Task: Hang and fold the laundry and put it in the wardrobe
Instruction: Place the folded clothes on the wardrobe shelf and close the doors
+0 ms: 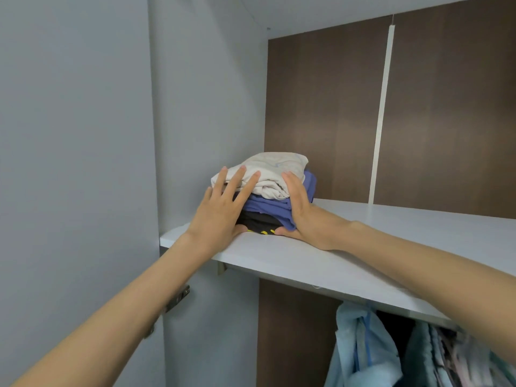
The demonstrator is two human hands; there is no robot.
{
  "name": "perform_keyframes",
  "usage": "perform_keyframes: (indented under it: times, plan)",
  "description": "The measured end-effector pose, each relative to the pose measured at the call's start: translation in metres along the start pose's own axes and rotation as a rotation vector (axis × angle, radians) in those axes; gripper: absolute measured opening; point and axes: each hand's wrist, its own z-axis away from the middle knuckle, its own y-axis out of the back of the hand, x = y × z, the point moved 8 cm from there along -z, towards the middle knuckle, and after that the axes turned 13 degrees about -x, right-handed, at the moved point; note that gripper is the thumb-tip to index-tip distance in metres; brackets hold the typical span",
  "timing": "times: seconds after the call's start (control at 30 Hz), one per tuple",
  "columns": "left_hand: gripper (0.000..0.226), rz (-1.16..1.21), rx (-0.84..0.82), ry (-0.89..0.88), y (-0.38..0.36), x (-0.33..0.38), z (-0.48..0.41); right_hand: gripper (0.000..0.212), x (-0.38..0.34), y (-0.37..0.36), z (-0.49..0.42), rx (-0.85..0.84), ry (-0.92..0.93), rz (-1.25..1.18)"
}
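Head view: stack of folded laundry (265,196) sits on the wardrobe shelf (363,247), left end, close to the side panel (206,107). Three layers: cream garment (268,171) on top, blue garment (265,205) in the middle, black garment with yellow print (258,223) at the bottom.

Left hand (223,208): fingers straight and spread, laid against the stack's left front, fingertips up on the cream layer. Spread makes sense, since it covers all three layers at once so none slides out.

Right hand (300,208): fingers straight and pressed together, flat against the stack's right side, thumb low along the shelf at the blue hem. Acts as a flat wall on that side.

Neither hand pinches cloth. Both brace the pile from opposite sides (a squeeze, not a grab), which keeps the folds square.

My read: the fold step is done for these three, and the hands are seating the pile. It sits near the shelf's front edge, so it likely wants a push further in. Risk: the cream layer overhangs left and looks loose, so it could skew.

Below the shelf, hanging clothes (360,350) (light blue nearest) look already hung; the rail itself is hidden.
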Motion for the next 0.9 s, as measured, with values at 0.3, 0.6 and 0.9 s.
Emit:
perform_keyframes:
  times: [0.3,0.6,0.9]
  plan:
    - [0.088,0.070,-0.097,0.035,-0.040,-0.033,-0.043,0.098,0.029,-0.026,-0.065,-0.033,-0.108,0.120]
    - [0.092,0.106,-0.151,0.073,-0.043,-0.036,-0.053,0.100,0.041,-0.029,-0.071,-0.050,-0.115,-0.044]
    - [0.077,0.170,-0.175,0.155,0.000,-0.028,-0.032,0.072,0.026,0.019,-0.018,-0.166,-0.279,0.077]
